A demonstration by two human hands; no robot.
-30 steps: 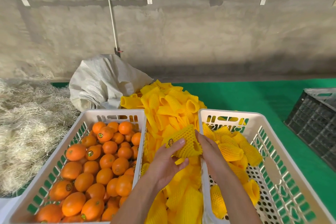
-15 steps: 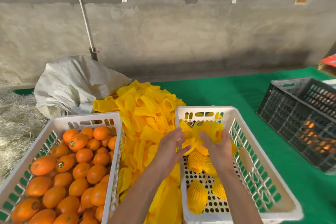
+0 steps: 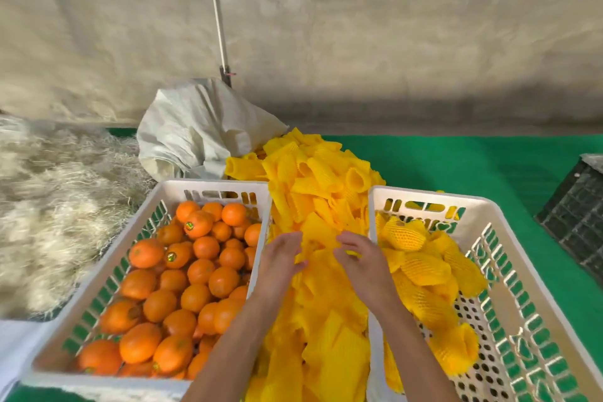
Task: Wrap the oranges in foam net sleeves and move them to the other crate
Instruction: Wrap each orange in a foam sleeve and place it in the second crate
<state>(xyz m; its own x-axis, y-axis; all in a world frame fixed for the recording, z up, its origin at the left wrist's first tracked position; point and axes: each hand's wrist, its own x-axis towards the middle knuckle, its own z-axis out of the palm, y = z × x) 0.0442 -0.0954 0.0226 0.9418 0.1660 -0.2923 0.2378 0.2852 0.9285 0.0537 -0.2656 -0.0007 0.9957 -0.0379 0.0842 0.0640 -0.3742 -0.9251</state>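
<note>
A fruit-packing shed, seen from where I work: a bare concrete wall [image 3: 359, 42], green matting [image 3: 456, 166] underfoot, white plastic crates [image 3: 208, 188] of loose oranges [image 3: 195, 271], a heap of yellow foam net sleeves [image 3: 319, 186], and packing straw [image 3: 58, 206] piled alongside.

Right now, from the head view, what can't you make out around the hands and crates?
- Right hand: fingers blurred, so any grip on a sleeve in the foam sleeve pile is unclear.
- Black crate: cut off by the right edge; contents unseen.
- Right crate: wrapped oranges overlap; no count.
- Left crate: lower oranges hidden under the top layer.
</note>
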